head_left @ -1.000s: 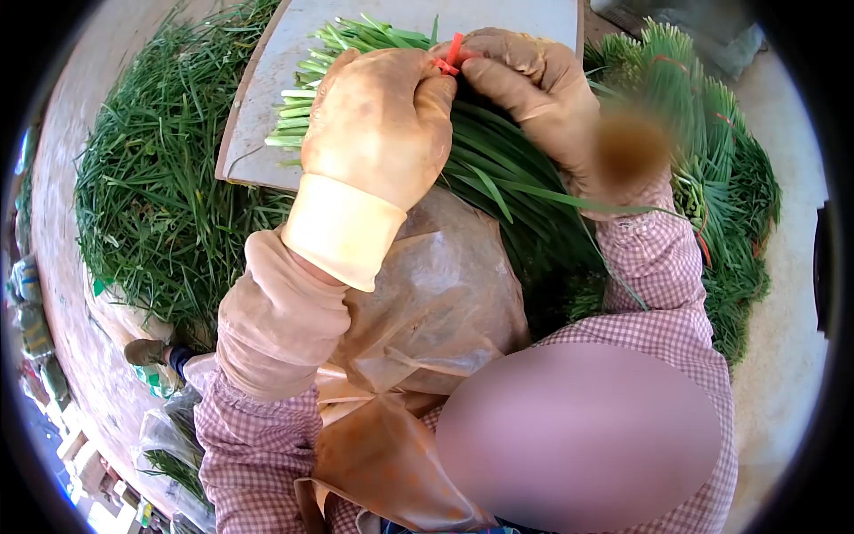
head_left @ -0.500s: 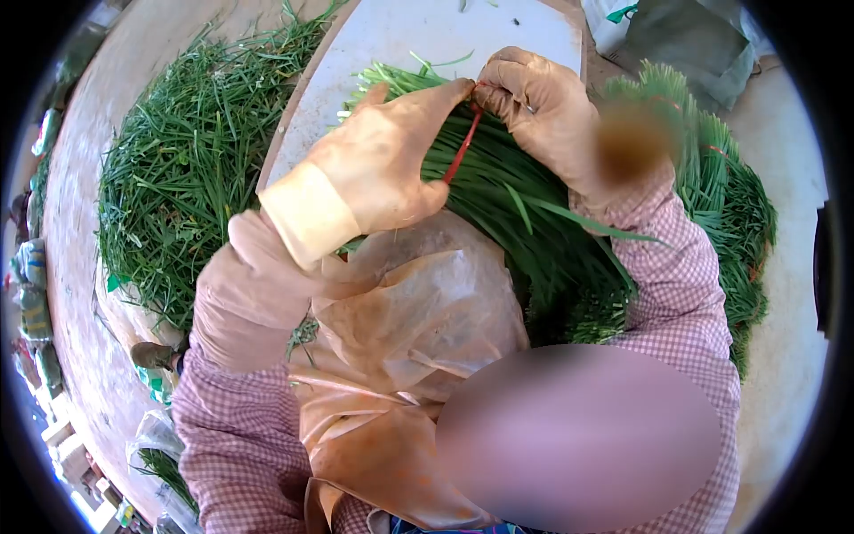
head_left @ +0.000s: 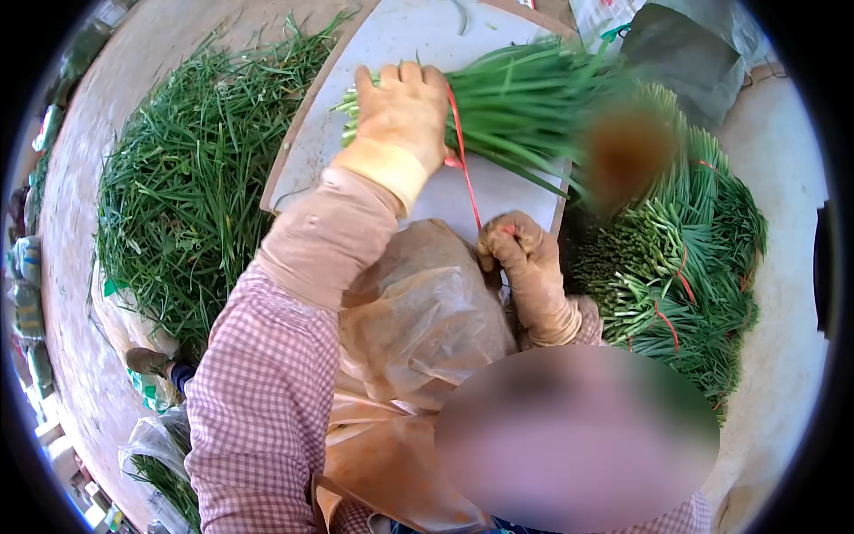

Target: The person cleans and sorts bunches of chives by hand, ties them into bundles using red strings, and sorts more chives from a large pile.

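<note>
My left hand (head_left: 400, 116), in a pale rubber glove, is wrapped over the stem end of a bunch of garlic chives (head_left: 525, 98) lying across the white board (head_left: 320, 133). A red tie string (head_left: 466, 169) runs from around the bunch, beside my left hand, down towards my body. Its lower end is pinched in my right hand (head_left: 525, 262), whose gloved fingers are closed in front of the apron (head_left: 418, 303). The string looks taut between the two hands. The leaf tips of the bunch point right and are partly blurred.
A heap of loose green leaves (head_left: 196, 178) lies left of the board. On the right, several bunches tied with red string (head_left: 667, 258) are stacked. A dark grey sheet (head_left: 685, 62) sits at the back right, and a plastic bag with greens (head_left: 160, 463) at lower left.
My right hand has pulled the string down towards my body. My left hand has shifted up onto the stems, and the bunch has swung flat across the board, leaves to the right.
</note>
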{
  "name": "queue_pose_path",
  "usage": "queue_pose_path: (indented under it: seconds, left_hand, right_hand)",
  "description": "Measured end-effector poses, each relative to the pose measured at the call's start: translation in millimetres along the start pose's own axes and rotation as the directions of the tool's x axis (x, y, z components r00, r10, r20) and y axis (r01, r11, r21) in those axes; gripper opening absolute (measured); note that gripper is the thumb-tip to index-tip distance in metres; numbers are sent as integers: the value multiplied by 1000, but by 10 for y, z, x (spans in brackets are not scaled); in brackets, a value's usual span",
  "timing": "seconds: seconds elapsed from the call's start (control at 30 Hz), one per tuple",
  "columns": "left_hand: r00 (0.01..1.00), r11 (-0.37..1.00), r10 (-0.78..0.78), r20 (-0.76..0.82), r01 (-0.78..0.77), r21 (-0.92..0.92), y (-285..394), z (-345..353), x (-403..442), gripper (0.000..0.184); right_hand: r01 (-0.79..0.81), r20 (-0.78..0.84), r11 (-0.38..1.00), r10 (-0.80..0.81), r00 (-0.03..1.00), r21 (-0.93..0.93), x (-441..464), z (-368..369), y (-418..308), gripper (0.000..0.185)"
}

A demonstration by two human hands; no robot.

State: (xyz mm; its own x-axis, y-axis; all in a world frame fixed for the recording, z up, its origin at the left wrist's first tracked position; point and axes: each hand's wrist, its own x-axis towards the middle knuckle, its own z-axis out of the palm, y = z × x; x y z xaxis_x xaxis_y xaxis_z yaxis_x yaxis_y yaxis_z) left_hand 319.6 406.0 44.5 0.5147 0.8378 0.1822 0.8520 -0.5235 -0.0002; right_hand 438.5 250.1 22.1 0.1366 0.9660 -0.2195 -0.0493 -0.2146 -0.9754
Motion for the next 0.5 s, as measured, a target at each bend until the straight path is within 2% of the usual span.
queue_pose_path:
  seconds: [0.03,0.1,0.13,0.17,0.23,0.27,0.3,0.37,0.4,0.43,0.47,0.5]
  left_hand:
    - [1000,1000,1,-1,-1,8,-2,62,-24,76]
    - [984,996,49,-169,-60,-60,0,70,-69,84]
    - [992,997,44,-115,-51,-59,19,9,-106,88]
    - [991,997,48,-127,-55,-50,-4,-46,-151,88]
    - [987,916,154,-51,-161,-367,-166,-235,-253,86]
    - [995,735,96,-40,-98,-670,-304,-341,-302,72]
    - [979,682,-4,-206,-147,-716,-432,-304,-302,49]
    - [918,674,-305,-255,19,-738,-664,-315,-217,34]
    - [916,677,-307,-259,19,-736,-680,-352,-187,34]
    - [918,679,-364,-159,145,-720,-703,-403,-153,31]
    - [905,673,-421,-58,269,-689,-723,-437,-130,30]
    - [926,678,-373,-67,223,-700,-686,-392,-131,30]
  right_hand:
    - [-25,-23,999,26,999,40,15,-26,102,13]
    - [-40,-59,995,46,997,93,32,-55,138,14]
    - [-195,13,971,195,981,139,156,-85,79,14]
    - [-356,97,919,344,934,172,226,-93,40,14]
    - [-391,149,903,368,918,178,289,-66,27,12]
    - [-434,195,884,401,895,175,339,-45,26,13]
    - [-477,238,863,434,869,168,385,-24,33,14]
    - [-445,220,885,411,885,139,396,44,97,19]
    - [-426,196,901,404,893,81,386,47,114,20]
    - [-403,173,915,394,903,24,381,47,119,21]
    - [-395,219,912,365,905,111,371,11,122,19]
    - [-394,222,912,363,905,115,350,-34,160,19]
